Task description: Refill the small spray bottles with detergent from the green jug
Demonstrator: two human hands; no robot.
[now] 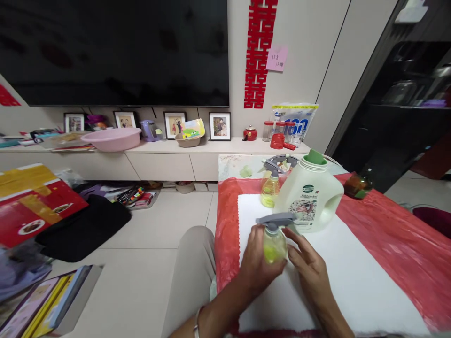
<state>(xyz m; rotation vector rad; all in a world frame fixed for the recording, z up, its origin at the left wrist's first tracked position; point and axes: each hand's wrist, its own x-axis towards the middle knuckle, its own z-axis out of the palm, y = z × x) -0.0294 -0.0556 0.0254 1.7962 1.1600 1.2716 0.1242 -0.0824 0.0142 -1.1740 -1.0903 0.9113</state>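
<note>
My left hand [259, 263] is wrapped round a small clear bottle [274, 247] with yellow-green liquid and a grey pump top [276, 218]. Close to the bottle's right side is my right hand [310, 267], its thumb and fingers apart. Whether its fingertips touch the bottle, I cannot tell. Just behind stands a large pale green jug [319, 197] with a floral label and a green piece [315, 157] at its mouth. A second small yellow bottle [269, 190] with a grey top stands left of the jug.
White cloth [359, 277] lies over red plastic sheeting [398, 230] on the table. Grey pump tops [282, 162] are behind the jug, and a brown bottle [358, 184] is at the right. Beyond, a low cabinet [162, 164] holds a pink basin [112, 139] and framed photos.
</note>
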